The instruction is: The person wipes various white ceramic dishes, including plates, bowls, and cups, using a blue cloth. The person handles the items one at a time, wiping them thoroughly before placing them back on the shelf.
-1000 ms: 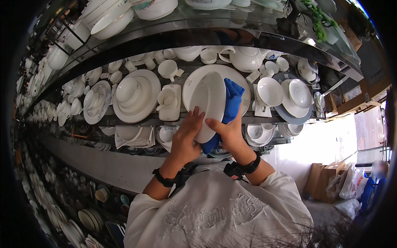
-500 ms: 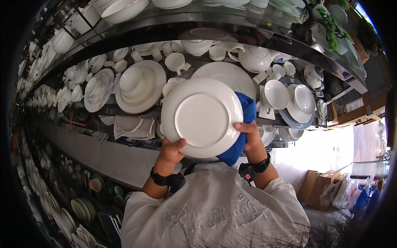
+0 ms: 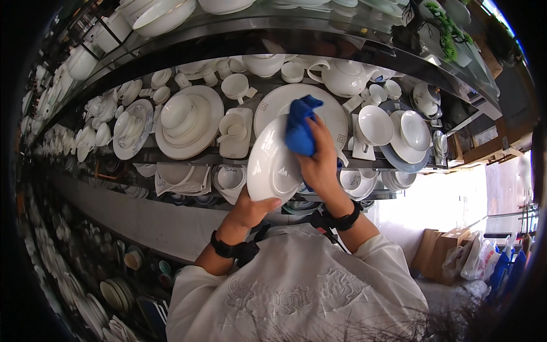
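White plate point(image 3: 272, 166), held tilted in front of the shelf's front edge: likely stiff, glazed, slippery and breakable, best gripped at the rim. Left hand point(image 3: 250, 210) pinches its lower rim; right hand point(image 3: 321, 162) presses a soft blue cloth point(image 3: 299, 130) to its face (fingers closed on the cloth). Behind, a large plate point(image 3: 276, 104), teapot point(image 3: 345, 77) and cups point(image 3: 235, 85) crowd the shelf point(image 3: 188, 158).

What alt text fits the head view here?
A left hand holds a white plate by its lower rim while the right hand presses a blue cloth on it, before shelves of white crockery.
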`<action>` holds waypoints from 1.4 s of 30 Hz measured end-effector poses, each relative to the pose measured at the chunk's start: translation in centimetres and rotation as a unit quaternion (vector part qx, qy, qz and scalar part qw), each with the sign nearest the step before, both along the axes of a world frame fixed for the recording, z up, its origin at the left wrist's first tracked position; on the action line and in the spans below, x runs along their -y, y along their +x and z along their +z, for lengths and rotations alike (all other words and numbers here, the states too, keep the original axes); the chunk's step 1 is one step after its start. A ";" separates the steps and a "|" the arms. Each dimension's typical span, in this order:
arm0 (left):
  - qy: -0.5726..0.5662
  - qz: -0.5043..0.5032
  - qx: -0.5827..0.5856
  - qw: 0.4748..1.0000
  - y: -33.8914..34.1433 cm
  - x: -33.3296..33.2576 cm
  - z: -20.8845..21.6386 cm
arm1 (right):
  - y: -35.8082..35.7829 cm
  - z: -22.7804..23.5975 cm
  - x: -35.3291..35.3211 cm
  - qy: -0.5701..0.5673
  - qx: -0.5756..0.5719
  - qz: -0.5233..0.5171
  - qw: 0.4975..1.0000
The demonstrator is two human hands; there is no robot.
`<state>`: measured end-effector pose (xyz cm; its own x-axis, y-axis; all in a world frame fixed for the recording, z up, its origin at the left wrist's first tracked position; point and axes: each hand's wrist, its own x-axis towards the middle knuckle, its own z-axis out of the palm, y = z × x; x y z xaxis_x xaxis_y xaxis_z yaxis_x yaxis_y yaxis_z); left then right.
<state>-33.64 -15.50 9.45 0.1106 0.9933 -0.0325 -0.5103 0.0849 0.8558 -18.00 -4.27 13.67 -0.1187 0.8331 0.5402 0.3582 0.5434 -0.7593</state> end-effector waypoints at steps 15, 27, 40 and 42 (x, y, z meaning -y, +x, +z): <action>0.094 -0.021 0.181 0.979 -3.5 -2.1 -0.1 | -0.9 3.1 4.4 0.171 0.195 0.226 0.939; -0.042 0.038 0.151 0.987 -0.1 -2.8 0.3 | 1.8 -1.1 -0.1 0.071 0.030 0.083 0.994; -0.009 0.165 0.182 0.969 0.4 -4.9 5.3 | 2.0 -2.1 4.1 0.146 0.089 0.150 0.974; 0.050 0.157 0.233 0.959 0.3 -5.2 4.3 | 1.9 -5.0 3.3 0.051 -0.047 0.116 0.991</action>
